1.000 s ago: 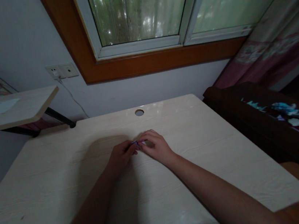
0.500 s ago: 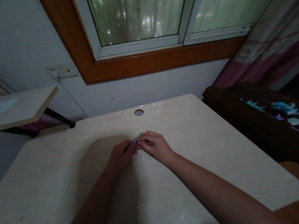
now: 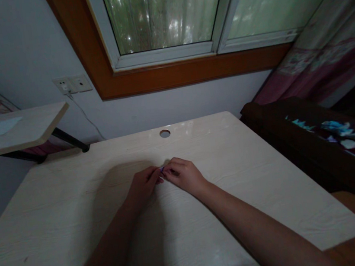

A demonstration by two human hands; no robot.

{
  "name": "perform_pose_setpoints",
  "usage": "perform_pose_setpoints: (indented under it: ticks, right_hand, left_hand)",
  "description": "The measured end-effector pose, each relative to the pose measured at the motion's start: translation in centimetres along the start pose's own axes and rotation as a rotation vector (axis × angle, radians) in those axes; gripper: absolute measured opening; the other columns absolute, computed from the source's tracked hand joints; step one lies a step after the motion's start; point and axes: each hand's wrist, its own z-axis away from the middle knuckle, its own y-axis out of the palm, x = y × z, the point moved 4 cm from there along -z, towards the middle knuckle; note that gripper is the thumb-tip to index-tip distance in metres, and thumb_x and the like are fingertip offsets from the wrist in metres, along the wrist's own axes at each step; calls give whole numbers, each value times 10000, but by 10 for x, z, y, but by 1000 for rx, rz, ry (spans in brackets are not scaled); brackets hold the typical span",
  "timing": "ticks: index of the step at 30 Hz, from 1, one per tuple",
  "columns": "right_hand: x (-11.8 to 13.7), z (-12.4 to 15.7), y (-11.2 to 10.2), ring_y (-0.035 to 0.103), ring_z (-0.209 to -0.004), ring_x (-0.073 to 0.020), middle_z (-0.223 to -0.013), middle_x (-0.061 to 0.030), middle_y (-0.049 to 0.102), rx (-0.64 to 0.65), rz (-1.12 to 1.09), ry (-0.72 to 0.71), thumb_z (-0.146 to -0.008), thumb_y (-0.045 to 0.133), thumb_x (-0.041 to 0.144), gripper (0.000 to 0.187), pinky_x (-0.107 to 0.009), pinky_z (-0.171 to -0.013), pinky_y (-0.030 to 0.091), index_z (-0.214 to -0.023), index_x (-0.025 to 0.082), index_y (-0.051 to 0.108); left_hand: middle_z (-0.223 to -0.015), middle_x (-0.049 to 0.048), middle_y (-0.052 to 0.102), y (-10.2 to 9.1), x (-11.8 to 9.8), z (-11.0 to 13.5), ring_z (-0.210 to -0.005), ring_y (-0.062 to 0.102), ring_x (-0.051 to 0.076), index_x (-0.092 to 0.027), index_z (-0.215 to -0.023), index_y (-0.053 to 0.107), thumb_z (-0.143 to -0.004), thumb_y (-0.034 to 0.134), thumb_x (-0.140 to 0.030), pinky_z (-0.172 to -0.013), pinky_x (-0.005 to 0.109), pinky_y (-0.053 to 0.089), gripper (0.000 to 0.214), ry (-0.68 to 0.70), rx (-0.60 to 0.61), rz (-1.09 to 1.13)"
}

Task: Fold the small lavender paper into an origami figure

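My left hand (image 3: 143,185) and my right hand (image 3: 183,176) meet fingertip to fingertip near the middle of a pale wooden desk (image 3: 62,226). Both are pinched on a small purple-blue piece (image 3: 161,169), possibly folded paper, of which only a sliver shows between the fingers. The rest of it is hidden under my fingers. Both forearms reach in from the bottom edge of the head view.
A round cable hole (image 3: 165,133) sits near the desk's far edge. A second pale tabletop (image 3: 16,128) stands at the left, a wall socket (image 3: 73,84) with a cord behind it. A dark wooden bed frame (image 3: 295,135) with coloured bits borders the right side, under a window.
My hands have closed in slightly on the small piece, so less of it shows than a second ago. Both hands stay at the same spot on the desk.
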Motion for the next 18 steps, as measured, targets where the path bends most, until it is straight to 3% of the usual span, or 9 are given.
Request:
perform_pose_setpoints:
  ticks: [5, 9, 12, 18]
  right_hand:
    - [0, 0, 0, 599, -707, -139, -777, -25, 627, 14, 59, 22, -852, 635, 161, 69, -245, -658, 458, -808, 204, 668]
    - [-1, 1, 0, 594, -703, -135, -780, -24, 625, 19, 77, 26, -852, 627, 159, 68, -241, -657, 454, -807, 201, 656]
    - [0, 0, 0, 588, -702, -133, -774, -20, 622, 13, 80, 16, -851, 619, 149, 76, -239, -657, 450, -808, 202, 652]
    - [0, 0, -1, 573, -688, -124, -748, -9, 605, 6, 71, 1, -846, 624, 142, 74, -225, -643, 436, -800, 198, 640]
  left_hand:
    - [-737, 23, 726, 0, -3, 1, -714, 690, 181, -193, -903, 701, -938, 486, -421, -708, 268, 506, 315, -17, 4, -25]
    - [-854, 31, 716, 1, -5, 3, -715, 694, 159, -196, -1107, 660, -939, 511, -379, -696, 256, 527, 290, 7, -13, 45]
    - [-970, 47, 661, 0, -6, 3, -675, 670, 118, -210, -1184, 638, -947, 513, -344, -667, 237, 535, 300, 97, -38, 40]
    - [-1045, 62, 562, -2, -6, 1, -660, 615, 78, -210, -1088, 697, -955, 505, -279, -618, 222, 553, 243, 286, -89, 9]
